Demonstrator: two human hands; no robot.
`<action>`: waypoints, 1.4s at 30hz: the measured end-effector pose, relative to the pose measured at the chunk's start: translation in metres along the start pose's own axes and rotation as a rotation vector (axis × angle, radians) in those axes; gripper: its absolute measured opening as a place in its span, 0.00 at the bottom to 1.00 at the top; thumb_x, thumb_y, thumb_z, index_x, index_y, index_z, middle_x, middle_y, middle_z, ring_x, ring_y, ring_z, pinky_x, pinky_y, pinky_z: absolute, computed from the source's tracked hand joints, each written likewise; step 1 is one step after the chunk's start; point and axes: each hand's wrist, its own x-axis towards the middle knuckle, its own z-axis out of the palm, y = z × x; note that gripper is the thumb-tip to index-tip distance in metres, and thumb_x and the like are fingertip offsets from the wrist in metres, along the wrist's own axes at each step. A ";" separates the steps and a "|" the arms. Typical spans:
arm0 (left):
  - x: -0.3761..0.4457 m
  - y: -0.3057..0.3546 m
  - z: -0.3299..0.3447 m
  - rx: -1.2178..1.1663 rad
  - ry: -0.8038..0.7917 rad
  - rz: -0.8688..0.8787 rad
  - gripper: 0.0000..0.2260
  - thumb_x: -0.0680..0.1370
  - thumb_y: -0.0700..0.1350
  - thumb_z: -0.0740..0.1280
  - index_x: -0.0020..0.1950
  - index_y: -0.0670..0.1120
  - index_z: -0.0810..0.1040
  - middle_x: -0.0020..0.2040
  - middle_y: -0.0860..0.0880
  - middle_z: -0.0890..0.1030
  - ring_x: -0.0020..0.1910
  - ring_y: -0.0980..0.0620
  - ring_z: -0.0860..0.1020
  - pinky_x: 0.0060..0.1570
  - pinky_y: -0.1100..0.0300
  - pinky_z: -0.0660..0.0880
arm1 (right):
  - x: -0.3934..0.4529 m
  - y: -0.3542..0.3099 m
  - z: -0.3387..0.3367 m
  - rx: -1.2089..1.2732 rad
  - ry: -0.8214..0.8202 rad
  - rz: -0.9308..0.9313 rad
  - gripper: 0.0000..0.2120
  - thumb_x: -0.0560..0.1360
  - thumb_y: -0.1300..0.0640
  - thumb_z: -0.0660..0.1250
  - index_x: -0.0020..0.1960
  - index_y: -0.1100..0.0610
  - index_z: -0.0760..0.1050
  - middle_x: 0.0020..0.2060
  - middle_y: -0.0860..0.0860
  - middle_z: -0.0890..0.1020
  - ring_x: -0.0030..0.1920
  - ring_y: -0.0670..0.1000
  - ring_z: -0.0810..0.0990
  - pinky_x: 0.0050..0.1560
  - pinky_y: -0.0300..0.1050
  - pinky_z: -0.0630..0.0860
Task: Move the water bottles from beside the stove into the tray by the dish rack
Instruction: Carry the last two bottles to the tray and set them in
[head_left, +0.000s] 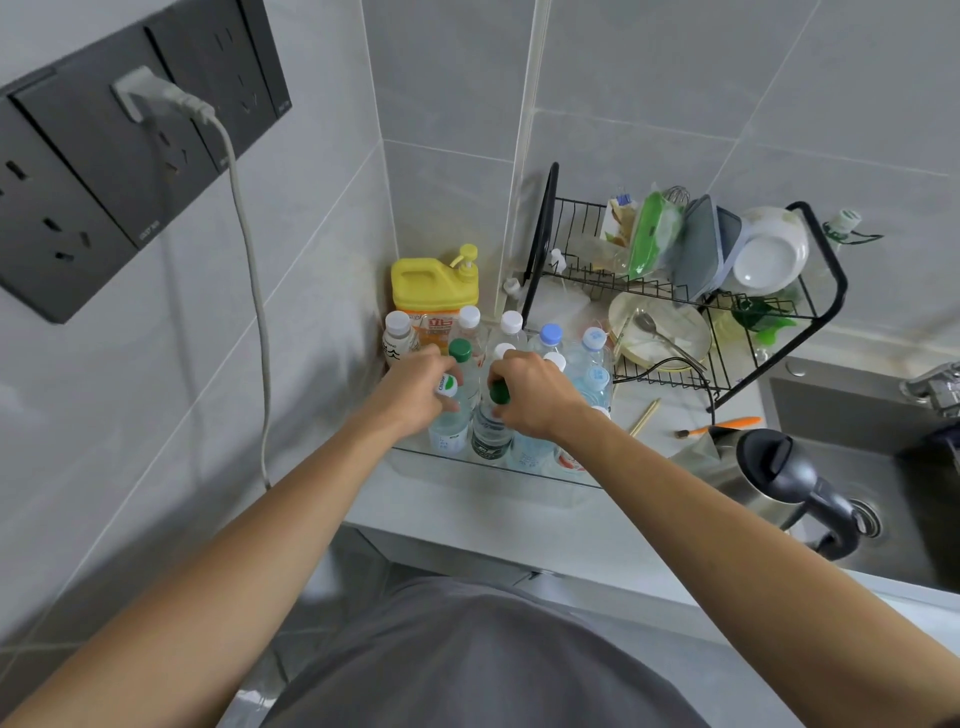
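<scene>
Bottles (511, 358) crowded the clear tray (498, 475) in the corner of the counter, just left of the black dish rack (685, 291). Their caps were white, blue and green, and they stood upright and close together, several touching.

My left hand (415, 387) was over the front left of the tray, fingers curled round the top of a clear bottle with a white and green cap (447, 385). That bottle stood inside the tray, at its near edge. My right hand (535, 397) was just beside it, fingers and thumb pinched round the neck of a bottle with a dark green cap (500, 392), which stood in the tray too, touching its neighbours. I could not tell whether either bottle's base had settled fully on the tray floor.

Behind the bottles, against the tiled wall, stood a yellow detergent jug (434, 288) with a pump top. The rack held a white bowl (769, 254), a grey lid and a plate with a spoon on the lower shelf. A dark kettle (779, 473) sat near the sink (841, 415) on my right, and an orange-handled brush (719, 425) lay on the counter between rack and kettle. On the wall to my left, a grey cord (249, 270) hung from a plug in the dark socket panel (78, 171).
</scene>
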 end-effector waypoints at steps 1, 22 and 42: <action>0.001 0.002 0.001 0.000 -0.006 0.007 0.17 0.75 0.44 0.81 0.62 0.45 0.83 0.59 0.46 0.78 0.61 0.43 0.78 0.55 0.53 0.73 | 0.000 0.000 0.000 -0.001 -0.002 0.001 0.07 0.71 0.62 0.74 0.48 0.59 0.79 0.48 0.56 0.79 0.47 0.61 0.80 0.42 0.53 0.77; -0.001 -0.009 -0.003 0.040 -0.041 0.028 0.24 0.71 0.46 0.82 0.65 0.49 0.82 0.59 0.47 0.79 0.60 0.43 0.79 0.52 0.53 0.73 | 0.005 -0.003 0.003 -0.010 -0.016 -0.020 0.11 0.72 0.60 0.75 0.50 0.58 0.76 0.50 0.56 0.79 0.47 0.61 0.79 0.45 0.51 0.74; -0.013 -0.006 0.002 0.096 0.026 0.032 0.24 0.75 0.52 0.75 0.68 0.55 0.72 0.65 0.51 0.78 0.58 0.40 0.82 0.52 0.47 0.80 | -0.007 -0.010 0.002 -0.028 -0.011 0.068 0.15 0.76 0.57 0.75 0.60 0.57 0.77 0.57 0.56 0.78 0.55 0.62 0.80 0.49 0.55 0.78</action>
